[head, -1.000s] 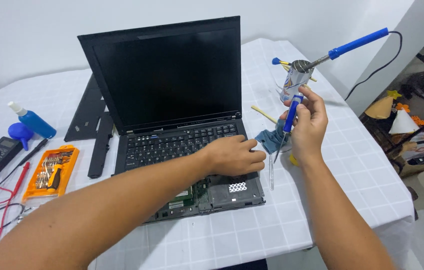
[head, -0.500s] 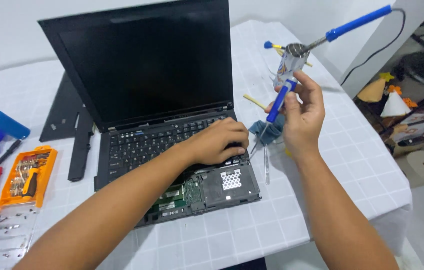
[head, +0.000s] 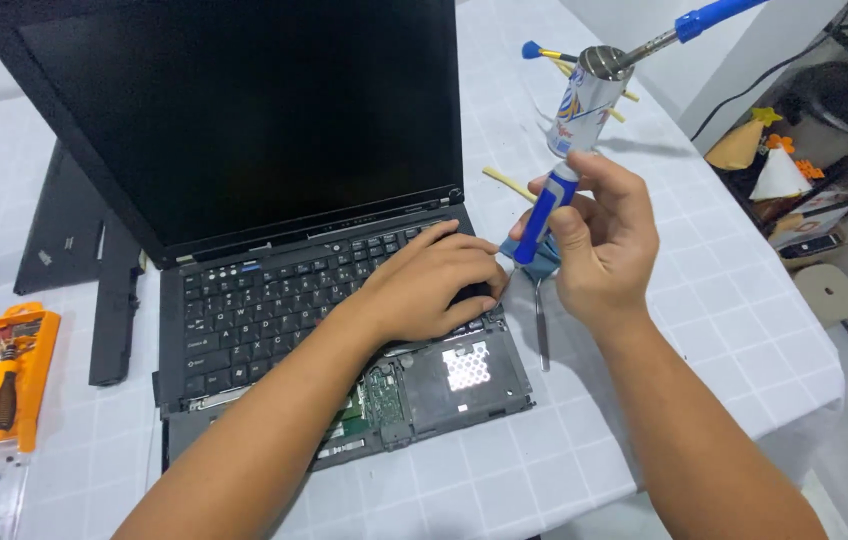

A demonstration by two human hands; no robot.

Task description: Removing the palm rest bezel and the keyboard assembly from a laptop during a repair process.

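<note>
On the laptop (head: 274,300) — left hand (head: 434,290) flat, right hand (head: 599,235) gripping screwdriver (head: 544,215)

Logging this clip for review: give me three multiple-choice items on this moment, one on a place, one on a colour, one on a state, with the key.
1. Where does the left hand rest?
A. on the right end of the laptop keyboard
B. on the orange bit case
C. on the metal can

2. What colour is the handle of the screwdriver in the right hand?
A. red
B. blue
C. green

3. In what state is the laptop's palm rest area?
A. fully covered
B. hidden by a cloth
C. opened, with a circuit board bare

Key:
1 A, the hand lies on the keys by the keyboard's right edge.
2 B, the grip between the fingers is blue with a white band.
3 C, green board and metal parts show below the keyboard.
</note>
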